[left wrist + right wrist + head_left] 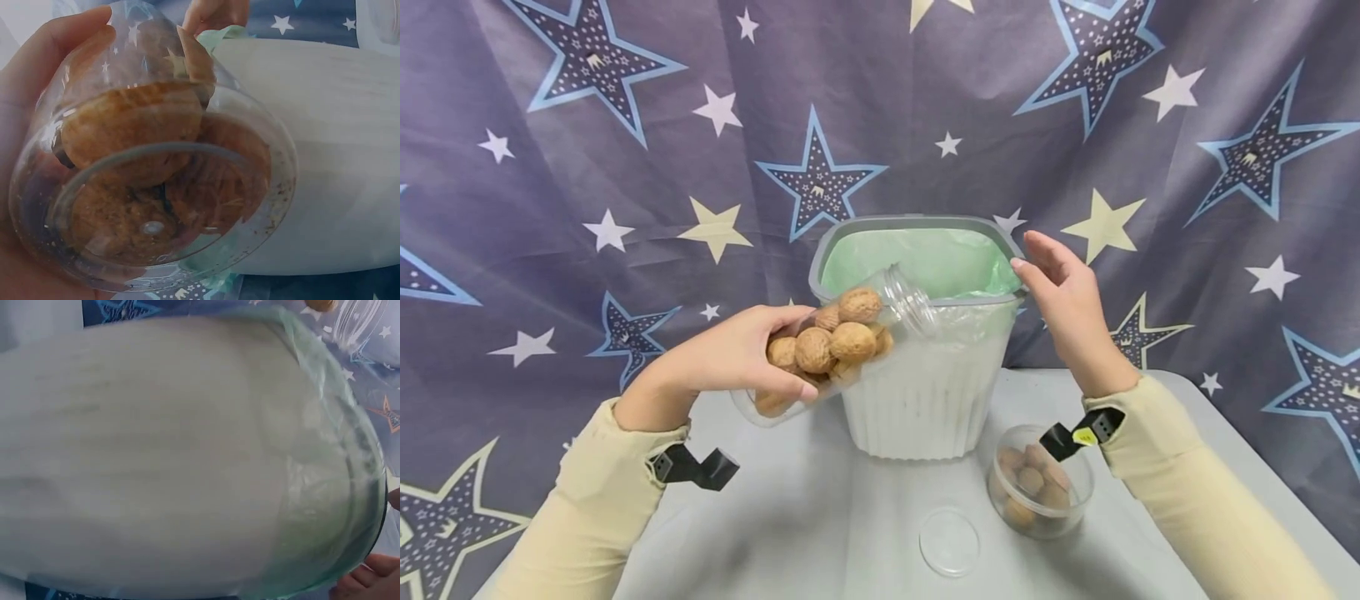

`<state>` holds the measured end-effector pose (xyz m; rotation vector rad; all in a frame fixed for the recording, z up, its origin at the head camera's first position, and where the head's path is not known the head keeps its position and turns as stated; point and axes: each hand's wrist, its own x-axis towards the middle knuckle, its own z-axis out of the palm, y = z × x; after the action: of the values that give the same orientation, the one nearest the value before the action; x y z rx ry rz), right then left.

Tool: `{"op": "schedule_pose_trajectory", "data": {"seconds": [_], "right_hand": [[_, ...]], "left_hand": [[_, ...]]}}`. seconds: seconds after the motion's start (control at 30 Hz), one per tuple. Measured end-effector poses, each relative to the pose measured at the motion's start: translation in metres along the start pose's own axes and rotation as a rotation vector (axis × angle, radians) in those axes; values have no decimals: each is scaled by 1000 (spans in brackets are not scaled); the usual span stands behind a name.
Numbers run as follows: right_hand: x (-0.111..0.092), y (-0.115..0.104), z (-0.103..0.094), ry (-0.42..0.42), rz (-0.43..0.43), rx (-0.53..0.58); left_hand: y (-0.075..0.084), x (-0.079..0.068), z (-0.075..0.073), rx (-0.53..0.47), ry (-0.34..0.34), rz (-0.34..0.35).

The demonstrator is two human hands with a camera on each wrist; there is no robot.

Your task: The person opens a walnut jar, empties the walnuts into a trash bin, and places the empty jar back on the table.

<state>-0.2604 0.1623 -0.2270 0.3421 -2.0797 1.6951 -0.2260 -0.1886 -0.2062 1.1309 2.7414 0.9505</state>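
My left hand (741, 350) grips a clear plastic jar (910, 302) part-filled with walnuts (831, 343). The jar leans, its lidless mouth raised toward the right and overlapping the front rim of a white bin (917, 392). Through the jar's bottom (153, 228), the left wrist view shows walnuts close up. At the bin's right side is my right hand (1063, 287), fingers loosely bent and thumb tip right at the grey rim (917, 222). In the right wrist view, its fingers (369, 575) appear beside the rim. A green bag (925, 258) lines the bin.
A round clear tub (1041, 525) holding several walnuts stands on the grey table (760, 517), below my right wrist. A clear round lid (950, 542) lies to its left. Behind the table hangs a star-patterned curtain (925, 75).
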Motion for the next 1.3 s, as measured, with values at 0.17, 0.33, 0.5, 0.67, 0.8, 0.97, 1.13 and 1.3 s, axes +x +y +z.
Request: {"op": "schedule_pose_trajectory", "data": {"seconds": [0.17, 0.33, 0.5, 0.67, 0.8, 0.97, 1.13, 1.3], "right_hand": [[11, 1, -1, -84, 86, -38], [19, 6, 2, -119, 110, -8], [26, 10, 6, -129, 117, 48], [28, 13, 7, -167, 146, 29], [28, 14, 7, -200, 170, 16], [28, 14, 7, -221, 174, 18], [28, 14, 6, -218, 172, 40], [28, 14, 5, -212, 166, 49]], "left_hand": [[0, 2, -6, -10, -5, -7], [-2, 4, -10, -5, -13, -4], [-1, 5, -12, -2, -35, 2], [0, 7, -15, -1, -49, 16], [0, 9, -18, -6, -70, 32], [1, 9, -23, -21, -78, 32], [4, 10, -32, -8, -81, 40], [5, 12, -44, 28, -70, 29]]}}
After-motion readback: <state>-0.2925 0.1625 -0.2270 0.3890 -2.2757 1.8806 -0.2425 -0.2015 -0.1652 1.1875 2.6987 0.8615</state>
